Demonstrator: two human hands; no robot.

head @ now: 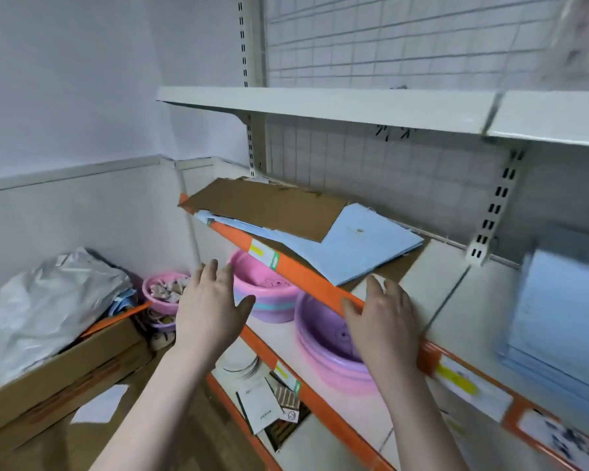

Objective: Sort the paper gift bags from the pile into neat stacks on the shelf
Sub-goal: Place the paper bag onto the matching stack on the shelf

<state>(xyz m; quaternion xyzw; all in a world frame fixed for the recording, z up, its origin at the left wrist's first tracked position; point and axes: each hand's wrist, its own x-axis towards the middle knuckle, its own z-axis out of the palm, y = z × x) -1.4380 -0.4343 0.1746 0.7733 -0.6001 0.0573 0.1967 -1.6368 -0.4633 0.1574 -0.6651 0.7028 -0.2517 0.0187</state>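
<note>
While both hands, left point(211, 300) and right point(383, 311), hover spread and empty, the blue bags point(364, 246) beyond them may slide off the shelf point(306, 277).

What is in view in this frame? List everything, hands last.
flat bags: a small pile, light blue, middle shelf left
cardboard sheet: one, brown, on that pile
blue stack: one, light blue, middle shelf right
basins: several, pink and purple, lower shelf
shelf edge: orange, with price labels
cardboard box: one, brown, lower left
plastic bag: one, silvery, in the box
left hand: open, empty
right hand: open, at the shelf edge
</note>
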